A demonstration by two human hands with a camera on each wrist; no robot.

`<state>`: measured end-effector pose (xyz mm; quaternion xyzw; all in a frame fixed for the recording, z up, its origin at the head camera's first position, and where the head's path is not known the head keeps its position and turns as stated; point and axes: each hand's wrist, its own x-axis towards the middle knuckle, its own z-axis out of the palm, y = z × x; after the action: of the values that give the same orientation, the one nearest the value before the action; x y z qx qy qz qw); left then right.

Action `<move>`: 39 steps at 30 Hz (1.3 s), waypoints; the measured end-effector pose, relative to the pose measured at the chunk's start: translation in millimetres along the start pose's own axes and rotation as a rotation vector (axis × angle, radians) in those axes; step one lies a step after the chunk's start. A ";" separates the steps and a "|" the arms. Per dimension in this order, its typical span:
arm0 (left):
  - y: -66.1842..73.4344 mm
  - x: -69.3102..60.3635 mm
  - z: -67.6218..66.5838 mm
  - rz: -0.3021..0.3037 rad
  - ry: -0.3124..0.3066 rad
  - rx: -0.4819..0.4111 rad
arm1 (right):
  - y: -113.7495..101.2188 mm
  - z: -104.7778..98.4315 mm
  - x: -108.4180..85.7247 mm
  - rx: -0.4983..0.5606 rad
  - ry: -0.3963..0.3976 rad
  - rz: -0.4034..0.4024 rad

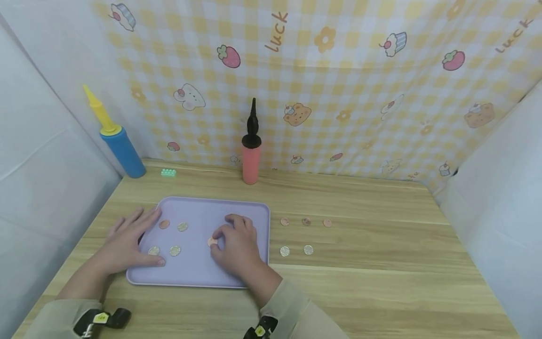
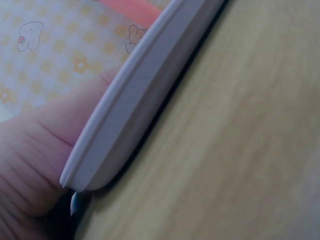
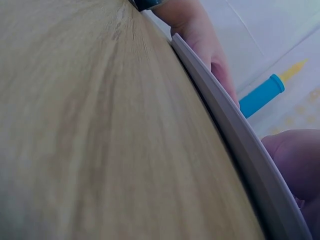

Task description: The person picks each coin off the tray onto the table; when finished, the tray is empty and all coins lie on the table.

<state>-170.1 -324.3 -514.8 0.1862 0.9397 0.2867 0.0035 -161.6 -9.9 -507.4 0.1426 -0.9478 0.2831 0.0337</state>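
A lilac tray (image 1: 195, 278) lies on the wooden table. On it, toward the left, are a copper coin (image 1: 164, 224) and several silver coins (image 1: 175, 250). My left hand (image 1: 127, 242) spreads over the tray's left edge, fingers straight and thumb reaching across the tray below a silver coin (image 1: 154, 251). In the middle of the tray my right hand (image 1: 239, 245) pinches another copper coin (image 1: 212, 241) between thumb and index finger, low over the surface. The wrist views show mostly the tray's outer wall (image 2: 125, 105) and parts of the hands; the coins are hidden there.
Right of the tray, three copper coins (image 1: 306, 221) lie in a row above two silver coins (image 1: 285, 251). A pink pump (image 1: 251, 165) and a blue pump (image 1: 124, 153) stand at the back, with a green toy brick (image 1: 168, 173) between them. A patterned curtain (image 1: 338, 84) hangs behind.
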 end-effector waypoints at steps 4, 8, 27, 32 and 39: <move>1.3 -0.3 -0.4 -0.001 0.002 -0.001 | 0.8 -0.9 0.2 0.045 0.007 0.004; 2.6 -0.8 -0.9 -0.001 0.004 -0.004 | 2.4 0.0 -0.1 0.058 0.040 -0.031; 0.2 -0.4 0.8 0.012 0.016 0.022 | 11.9 6.8 -0.3 0.101 0.172 -0.374; -0.8 0.1 0.9 0.013 0.019 0.032 | 11.7 4.3 -0.6 0.155 0.159 -0.357; -3.3 -0.3 2.9 0.010 0.016 0.030 | 10.7 2.6 -1.4 0.224 0.156 -0.332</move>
<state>-170.6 -325.3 -519.0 0.1886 0.9430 0.2739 -0.0081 -163.3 -2.4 -515.4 0.2772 -0.8685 0.3874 0.1368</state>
